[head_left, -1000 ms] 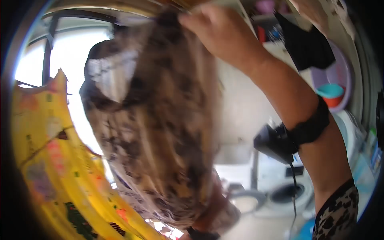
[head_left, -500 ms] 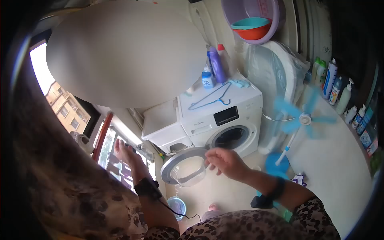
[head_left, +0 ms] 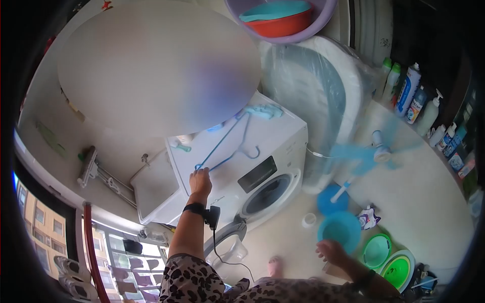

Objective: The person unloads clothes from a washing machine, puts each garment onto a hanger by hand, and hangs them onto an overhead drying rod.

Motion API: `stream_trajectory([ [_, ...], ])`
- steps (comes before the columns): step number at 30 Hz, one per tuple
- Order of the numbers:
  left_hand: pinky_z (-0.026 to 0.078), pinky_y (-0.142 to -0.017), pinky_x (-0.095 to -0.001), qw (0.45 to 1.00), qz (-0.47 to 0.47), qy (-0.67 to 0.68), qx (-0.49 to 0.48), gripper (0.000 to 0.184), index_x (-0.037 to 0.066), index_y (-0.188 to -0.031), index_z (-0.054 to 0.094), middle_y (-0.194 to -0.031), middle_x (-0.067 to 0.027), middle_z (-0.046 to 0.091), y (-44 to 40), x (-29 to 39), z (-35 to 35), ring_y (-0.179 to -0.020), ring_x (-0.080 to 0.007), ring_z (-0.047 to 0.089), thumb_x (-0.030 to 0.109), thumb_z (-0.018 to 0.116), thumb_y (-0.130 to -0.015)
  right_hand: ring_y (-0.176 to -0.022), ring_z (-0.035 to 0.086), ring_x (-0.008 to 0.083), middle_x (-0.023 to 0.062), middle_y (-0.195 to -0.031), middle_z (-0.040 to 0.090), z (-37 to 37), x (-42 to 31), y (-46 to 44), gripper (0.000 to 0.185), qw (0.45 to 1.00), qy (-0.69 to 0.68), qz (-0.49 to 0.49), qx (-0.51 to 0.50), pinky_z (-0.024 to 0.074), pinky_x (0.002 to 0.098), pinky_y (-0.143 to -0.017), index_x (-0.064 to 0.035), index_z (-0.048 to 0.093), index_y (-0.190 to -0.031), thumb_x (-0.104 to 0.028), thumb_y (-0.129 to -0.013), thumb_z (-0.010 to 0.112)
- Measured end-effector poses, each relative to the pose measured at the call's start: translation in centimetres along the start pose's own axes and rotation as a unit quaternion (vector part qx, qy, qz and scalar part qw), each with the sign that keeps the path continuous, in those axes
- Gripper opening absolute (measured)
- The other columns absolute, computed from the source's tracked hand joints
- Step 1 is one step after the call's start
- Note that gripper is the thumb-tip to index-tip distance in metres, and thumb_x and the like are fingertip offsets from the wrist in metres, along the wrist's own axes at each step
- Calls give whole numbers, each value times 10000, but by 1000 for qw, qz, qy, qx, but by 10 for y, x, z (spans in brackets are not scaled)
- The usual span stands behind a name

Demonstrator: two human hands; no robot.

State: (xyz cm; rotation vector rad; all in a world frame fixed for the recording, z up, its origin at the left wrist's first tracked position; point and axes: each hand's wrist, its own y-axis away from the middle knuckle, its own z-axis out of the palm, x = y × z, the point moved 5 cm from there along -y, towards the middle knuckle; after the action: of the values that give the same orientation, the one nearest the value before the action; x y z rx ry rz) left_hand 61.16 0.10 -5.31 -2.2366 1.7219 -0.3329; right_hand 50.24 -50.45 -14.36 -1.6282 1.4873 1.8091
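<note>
My left hand (head_left: 201, 183) reaches over the top of the white washing machine (head_left: 275, 132). Its fingers are closed on one end of a blue clothes hanger (head_left: 222, 160), whose hook points toward the control panel. Lower right, my right hand (head_left: 333, 254) hovers in front of a blue basin (head_left: 339, 230) with its fingers loosely bent and nothing visible in them. Below my left forearm, the round machine door (head_left: 228, 240) hangs open. A light blue cloth (head_left: 263, 111) lies at the back of the machine top.
A blue fan (head_left: 381, 153) with blurred blades stands at the right, near a shelf of bottles (head_left: 408, 91). Green basins (head_left: 396, 272) sit on the floor below it. A plastic-wrapped white tub (head_left: 336, 76) leans behind the machine. A white sink (head_left: 156, 189) adjoins its left side.
My left hand has moved from beside the window onto the hanger. My right hand has left the machine door area and dropped to the lower right. The view has shifted.
</note>
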Motion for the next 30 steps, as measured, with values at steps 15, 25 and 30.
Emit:
stream_trajectory([
  [15, 417, -541, -314, 916, -67, 380, 112, 107, -30, -836, 546, -745, -147, 584, 24, 6, -126, -573, -223, 522, -11, 444, -812, -707, 661, 155, 113, -863, 670, 30, -75, -48, 205, 992, -26, -105, 73, 524, 258, -595, 20, 582, -1037, -119, -893, 533],
  [25, 456, -714, -262, 484, -183, 751, -410, 167, 8, -1039, 584, -877, -56, 604, 234, 141, -90, -770, -141, 577, -19, 544, -879, -935, 609, 199, 149, -1068, 608, 45, -168, -27, 794, 939, -161, -303, -29, 495, 346, -824, -5, 221, -1390, -110, -781, 719],
  [30, 488, -783, -285, 481, -89, 715, -499, 181, 6, -1065, 598, -971, -72, 633, 305, 218, -14, -859, -139, 604, 39, 583, -888, -623, 589, 145, 80, -843, 613, 49, -89, -48, 686, 955, -276, -100, 33, 489, 275, -575, 2, 283, -1332, -143, -807, 699],
])
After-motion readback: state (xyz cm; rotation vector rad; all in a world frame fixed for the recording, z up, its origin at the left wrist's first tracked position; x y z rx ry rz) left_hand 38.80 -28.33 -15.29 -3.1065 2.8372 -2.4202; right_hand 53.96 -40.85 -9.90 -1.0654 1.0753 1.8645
